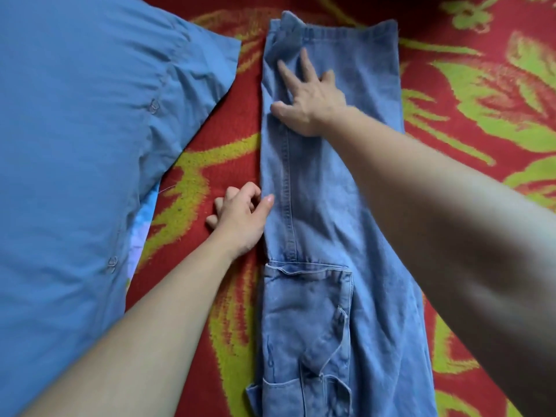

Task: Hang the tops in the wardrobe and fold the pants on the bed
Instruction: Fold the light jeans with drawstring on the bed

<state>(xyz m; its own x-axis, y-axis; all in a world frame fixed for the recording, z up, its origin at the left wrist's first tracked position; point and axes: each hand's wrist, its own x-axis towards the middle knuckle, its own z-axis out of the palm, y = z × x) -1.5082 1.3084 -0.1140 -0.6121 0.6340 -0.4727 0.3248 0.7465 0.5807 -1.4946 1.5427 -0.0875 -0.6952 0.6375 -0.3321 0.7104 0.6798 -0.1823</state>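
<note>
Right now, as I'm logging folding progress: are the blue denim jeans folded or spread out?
Folded once lengthwise: the blue denim jeans lie as one leg-wide strip on the red patterned blanket, not folded crosswise.
</note>
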